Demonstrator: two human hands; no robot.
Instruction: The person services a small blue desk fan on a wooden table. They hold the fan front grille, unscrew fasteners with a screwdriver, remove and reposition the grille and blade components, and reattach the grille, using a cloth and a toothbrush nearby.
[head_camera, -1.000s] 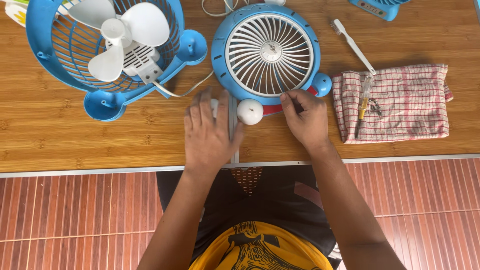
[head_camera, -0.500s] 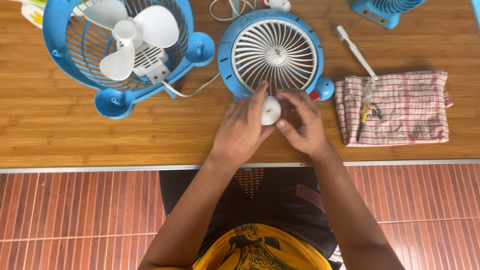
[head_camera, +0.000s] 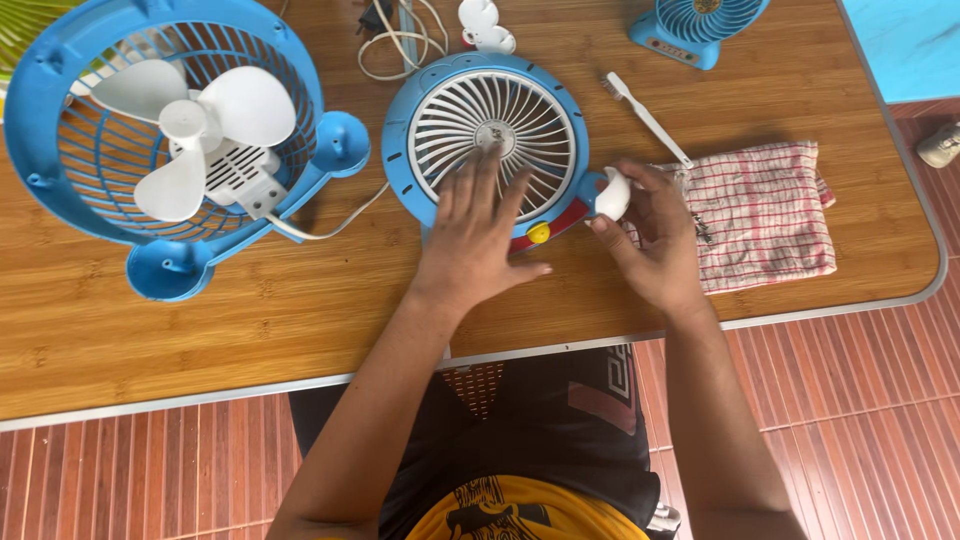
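Left hand (head_camera: 478, 235) spread flat, palm down, fingers splayed over the lower part of the white grille of the round blue fan (head_camera: 490, 145), fingertips reaching toward its hub. Fan lying face up on the wooden bench (head_camera: 300, 300), about midway along it and between the far and near edges. Small yellow knob (head_camera: 538, 233) showing on the fan's red lower band, just beside the left thumb. Right hand (head_camera: 655, 240) curled at the fan's right rim, thumb and fingers pinching a small white rounded piece (head_camera: 612, 193) against a blue lug there. Red-and-white checked cloth (head_camera: 765, 215) lying just right of that hand, toward the right end of the bench, partly under the fingers. White toothbrush (head_camera: 645, 118) lying slantwise between fan and cloth, farther back. Larger opened blue fan housing with white blades (head_camera: 185, 140) near the left end, its cord trailing toward the round fan. Coiled white cable (head_camera: 400, 40) at the far edge; small blue fan (head_camera: 700, 25) at the far right corner.
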